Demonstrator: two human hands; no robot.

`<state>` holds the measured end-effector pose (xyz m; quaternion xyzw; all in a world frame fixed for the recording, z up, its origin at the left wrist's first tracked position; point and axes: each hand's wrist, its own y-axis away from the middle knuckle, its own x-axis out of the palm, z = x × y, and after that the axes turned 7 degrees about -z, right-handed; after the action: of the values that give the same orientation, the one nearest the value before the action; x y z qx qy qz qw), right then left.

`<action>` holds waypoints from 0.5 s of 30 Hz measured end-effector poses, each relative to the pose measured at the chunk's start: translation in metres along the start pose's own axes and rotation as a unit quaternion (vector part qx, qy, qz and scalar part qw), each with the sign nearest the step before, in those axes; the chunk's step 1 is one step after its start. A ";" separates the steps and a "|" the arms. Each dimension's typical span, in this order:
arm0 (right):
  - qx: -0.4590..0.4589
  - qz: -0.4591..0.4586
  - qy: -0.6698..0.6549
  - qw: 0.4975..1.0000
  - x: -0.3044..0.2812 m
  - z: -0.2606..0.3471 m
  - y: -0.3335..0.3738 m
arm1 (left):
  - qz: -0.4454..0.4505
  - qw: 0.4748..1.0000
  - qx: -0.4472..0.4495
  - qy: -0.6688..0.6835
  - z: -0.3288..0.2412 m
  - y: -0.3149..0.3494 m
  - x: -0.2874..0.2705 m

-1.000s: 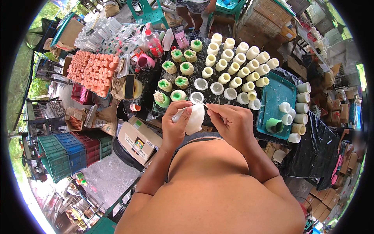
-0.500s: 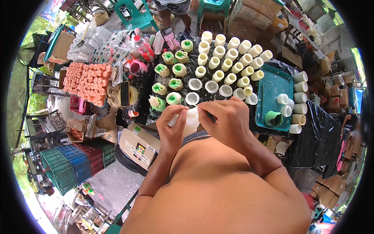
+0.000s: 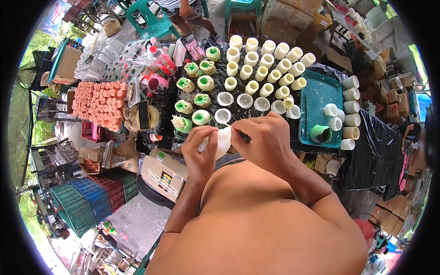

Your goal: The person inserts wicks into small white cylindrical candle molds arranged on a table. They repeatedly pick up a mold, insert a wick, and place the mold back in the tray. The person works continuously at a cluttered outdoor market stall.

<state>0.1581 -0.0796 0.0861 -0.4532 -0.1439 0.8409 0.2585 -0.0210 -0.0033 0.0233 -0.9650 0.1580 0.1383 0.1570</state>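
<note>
The fingers [image 3: 212, 143] partly hide a white piece [image 3: 223, 143], and the top edge cuts off a bystander [image 3: 195, 13].

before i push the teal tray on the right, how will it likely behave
The teal tray is likely to slide rather than tip, being broad and flat. It is probably fairly stiff, since its raised rim looks moulded. The white cups and green cup in it may shift or roll, being round-sided.

White piece [image 3: 223, 143]; held in left hand [image 3: 200, 149]
</note>
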 end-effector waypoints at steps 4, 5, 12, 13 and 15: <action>0.000 -0.006 -0.014 1.000 -0.003 -0.001 0.001 | 0.004 1.000 -0.007 0.006 0.003 0.000 0.000; 0.000 -0.009 -0.019 1.000 -0.003 -0.002 0.002 | 0.006 1.000 -0.007 0.005 0.002 0.000 0.000; 0.001 -0.015 -0.022 1.000 0.003 -0.005 0.005 | 0.008 1.000 0.019 -0.007 0.000 0.000 0.004; 0.004 -0.018 -0.024 1.000 0.002 -0.004 0.005 | 0.009 1.000 0.018 -0.006 0.000 0.001 0.004; 0.003 -0.016 -0.020 1.000 0.001 -0.004 0.006 | 0.007 1.000 0.013 -0.009 0.001 0.001 0.004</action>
<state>0.1590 -0.0838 0.0807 -0.4332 -0.1533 0.8459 0.2707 -0.0176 -0.0049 0.0208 -0.9604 0.1656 0.1457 0.1702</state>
